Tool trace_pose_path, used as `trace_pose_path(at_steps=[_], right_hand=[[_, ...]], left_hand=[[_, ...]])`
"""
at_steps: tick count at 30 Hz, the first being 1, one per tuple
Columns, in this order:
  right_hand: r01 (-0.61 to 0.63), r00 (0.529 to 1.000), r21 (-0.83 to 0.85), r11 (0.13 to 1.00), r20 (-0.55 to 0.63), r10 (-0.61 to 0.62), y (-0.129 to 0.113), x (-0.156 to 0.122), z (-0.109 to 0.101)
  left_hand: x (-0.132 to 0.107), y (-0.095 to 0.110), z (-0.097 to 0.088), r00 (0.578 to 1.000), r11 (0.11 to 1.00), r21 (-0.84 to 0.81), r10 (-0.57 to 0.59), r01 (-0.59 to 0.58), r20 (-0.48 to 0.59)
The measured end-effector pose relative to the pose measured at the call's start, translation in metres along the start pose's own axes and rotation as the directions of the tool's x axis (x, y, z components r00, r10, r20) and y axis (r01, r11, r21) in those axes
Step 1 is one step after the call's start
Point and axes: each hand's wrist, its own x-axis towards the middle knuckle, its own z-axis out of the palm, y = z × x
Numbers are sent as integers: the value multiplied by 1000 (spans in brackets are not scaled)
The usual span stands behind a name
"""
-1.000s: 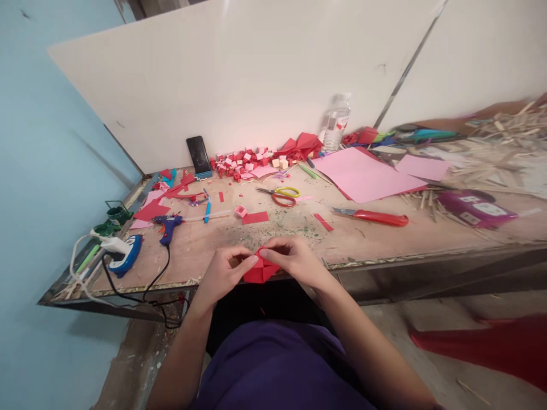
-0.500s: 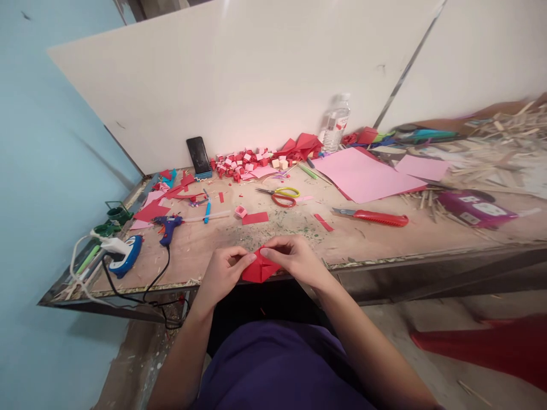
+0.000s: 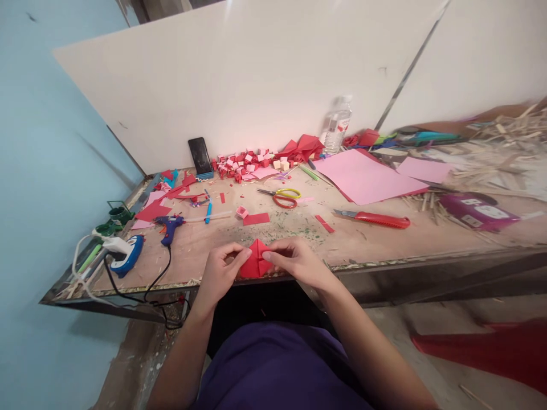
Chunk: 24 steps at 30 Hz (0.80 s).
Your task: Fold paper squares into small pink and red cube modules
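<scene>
A folded piece of red paper (image 3: 256, 260) is held at the table's front edge, its pointed corner facing away from me and creases running through its middle. My left hand (image 3: 223, 270) pinches its left side between thumb and fingers. On the right side, my right hand (image 3: 296, 261) grips it the same way, thumb on top. Just beyond the hands lie a red paper strip (image 3: 256, 218) and a small pink folded paper cube (image 3: 242, 212). The undersides of the paper and some fingertips are hidden.
Scissors (image 3: 285, 197) and a red utility knife (image 3: 376, 218) lie farther back. A blue glue gun (image 3: 171, 229) with its cord is at left, near a power strip (image 3: 130, 256). Behind are a phone (image 3: 199, 155), piled paper cubes (image 3: 241, 165), a bottle (image 3: 338, 124) and pink sheets (image 3: 370, 176).
The red paper has been turned so its point shows at the top and more of its face is visible. My fingers have shifted apart to its two sides.
</scene>
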Motion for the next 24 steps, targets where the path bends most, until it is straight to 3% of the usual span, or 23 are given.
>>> trace_pose_path(at_steps=[7,14,24], right_hand=[[-17,1000,-46,999,22,18,2,0,0],[48,996,-115,992,76,-39,-2,0,1],[71,997,-52,996,12,-71,-2,4,4]], left_hand=[[0,1,1,999,999,-45,25,-23,44],[3,1,0,999,998,-70,9,-6,38],[3,6,1,997,998,-64,13,-8,81]])
